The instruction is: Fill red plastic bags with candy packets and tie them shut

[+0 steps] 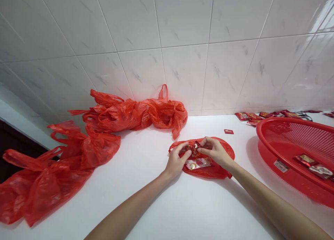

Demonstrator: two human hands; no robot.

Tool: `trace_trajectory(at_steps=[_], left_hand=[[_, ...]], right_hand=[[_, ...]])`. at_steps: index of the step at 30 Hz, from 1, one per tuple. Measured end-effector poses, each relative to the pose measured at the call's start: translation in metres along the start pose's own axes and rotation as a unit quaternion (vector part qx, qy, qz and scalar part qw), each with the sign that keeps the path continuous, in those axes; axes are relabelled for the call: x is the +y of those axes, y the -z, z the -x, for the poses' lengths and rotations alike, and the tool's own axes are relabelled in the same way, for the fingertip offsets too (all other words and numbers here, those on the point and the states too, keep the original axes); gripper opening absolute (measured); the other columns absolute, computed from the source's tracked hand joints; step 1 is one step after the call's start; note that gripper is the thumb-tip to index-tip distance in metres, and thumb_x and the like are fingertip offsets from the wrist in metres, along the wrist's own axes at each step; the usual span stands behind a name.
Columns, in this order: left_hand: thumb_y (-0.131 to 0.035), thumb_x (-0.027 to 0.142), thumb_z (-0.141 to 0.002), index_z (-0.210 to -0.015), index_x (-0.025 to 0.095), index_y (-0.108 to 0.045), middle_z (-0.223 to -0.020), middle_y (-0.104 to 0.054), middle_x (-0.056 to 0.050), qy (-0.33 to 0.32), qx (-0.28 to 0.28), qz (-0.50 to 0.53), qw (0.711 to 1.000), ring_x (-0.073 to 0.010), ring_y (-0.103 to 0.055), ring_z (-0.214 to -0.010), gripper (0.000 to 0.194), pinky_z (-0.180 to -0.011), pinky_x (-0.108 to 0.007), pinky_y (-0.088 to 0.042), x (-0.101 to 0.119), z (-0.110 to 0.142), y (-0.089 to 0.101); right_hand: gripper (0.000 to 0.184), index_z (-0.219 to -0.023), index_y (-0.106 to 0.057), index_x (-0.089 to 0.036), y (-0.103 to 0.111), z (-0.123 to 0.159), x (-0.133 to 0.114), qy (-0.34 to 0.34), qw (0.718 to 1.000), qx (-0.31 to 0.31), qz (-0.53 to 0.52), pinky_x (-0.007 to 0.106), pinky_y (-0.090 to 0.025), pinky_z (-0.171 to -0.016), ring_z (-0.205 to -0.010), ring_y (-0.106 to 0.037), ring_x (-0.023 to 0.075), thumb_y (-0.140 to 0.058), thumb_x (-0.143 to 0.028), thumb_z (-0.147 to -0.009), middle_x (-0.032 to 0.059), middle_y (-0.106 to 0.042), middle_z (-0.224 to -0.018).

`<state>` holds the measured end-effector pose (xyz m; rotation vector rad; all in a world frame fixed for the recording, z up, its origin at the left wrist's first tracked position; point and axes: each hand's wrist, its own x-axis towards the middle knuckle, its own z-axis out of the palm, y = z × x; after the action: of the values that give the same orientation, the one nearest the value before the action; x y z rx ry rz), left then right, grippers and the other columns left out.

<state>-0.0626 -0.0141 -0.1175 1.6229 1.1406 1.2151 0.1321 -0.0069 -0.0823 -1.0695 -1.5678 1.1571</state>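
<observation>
Both of my hands are over an opened red plastic bag (219, 173) lying flat on the white table. Thumb and fingers of my left hand (176, 160) close on a small dark red packet (194, 153) with gold lettering. My right hand (215, 152) pinches the same packet, or one overlapping it, near a dark corner with a white mark; I cannot tell which. Just below the fingers, a pink and white wrapped packet (198, 163) rests in the bag. The fingertips partly cover the dark red packet.
Knotted red plastic bags (141, 113) line the tiled wall, and more bags (60, 170) lie at left. A large red basket (273, 146) at right holds dark packets (319, 169). Red packets (250, 116) are behind it; a small red packet (229, 131) lies beyond my right hand.
</observation>
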Motion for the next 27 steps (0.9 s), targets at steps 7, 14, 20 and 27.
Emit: trace_trajectory(at_steps=[7, 14, 20, 27], left_hand=[[-0.067, 0.033, -0.085, -0.095, 0.02, -0.075, -0.099, -0.078, -0.007, -0.046, 0.022, -0.011, 0.999, -0.0249, -0.073, -0.092, 0.019, -0.089, -0.045, -0.06, 0.008, 0.004, -0.003], [-0.063, 0.033, -0.086, -0.094, 0.018, -0.072, -0.096, -0.077, -0.007, -0.051, 0.058, 0.007, 0.997, -0.0222, -0.073, -0.089, 0.019, -0.083, -0.038, -0.06, 0.009, 0.001, -0.002], [-0.06, 0.025, -0.084, -0.091, 0.02, -0.068, -0.086, -0.072, -0.004, -0.09, -0.04, -0.197, 0.976, -0.02, -0.067, -0.08, 0.012, -0.077, -0.036, -0.056, 0.009, 0.014, 0.0], [-0.06, 0.022, -0.084, -0.111, 0.019, -0.07, -0.093, -0.068, -0.007, -0.127, -0.085, -0.348, 0.925, -0.0258, -0.064, -0.088, 0.029, -0.084, -0.044, -0.051, 0.004, 0.02, -0.003]], right_hand=[[0.042, -0.082, -0.06, -0.02, 0.0, 0.005, -0.003, -0.015, 0.999, -0.031, -0.036, 0.034, -0.049, -0.073, -0.078, -0.061, 0.0192, -0.076, -0.058, -0.076, 0.0027, -0.065, -0.082], [0.052, -0.069, -0.046, -0.022, -0.005, 0.003, 0.005, -0.02, 0.995, 0.066, -0.075, 0.028, -0.039, -0.058, -0.06, -0.045, 0.0139, -0.078, -0.064, -0.07, -0.0042, -0.047, -0.062], [0.039, -0.079, -0.055, -0.023, 0.008, 0.001, 0.017, 0.006, 0.99, 0.139, 0.021, 0.035, -0.049, -0.071, -0.074, -0.059, 0.0216, -0.067, -0.06, -0.079, 0.003, -0.062, -0.078], [0.021, -0.095, -0.064, -0.023, 0.019, 0.0, 0.021, 0.057, 0.962, 0.14, 0.227, 0.047, -0.05, -0.094, -0.103, -0.064, 0.03, -0.054, -0.039, -0.084, 0.0091, -0.072, -0.103]])
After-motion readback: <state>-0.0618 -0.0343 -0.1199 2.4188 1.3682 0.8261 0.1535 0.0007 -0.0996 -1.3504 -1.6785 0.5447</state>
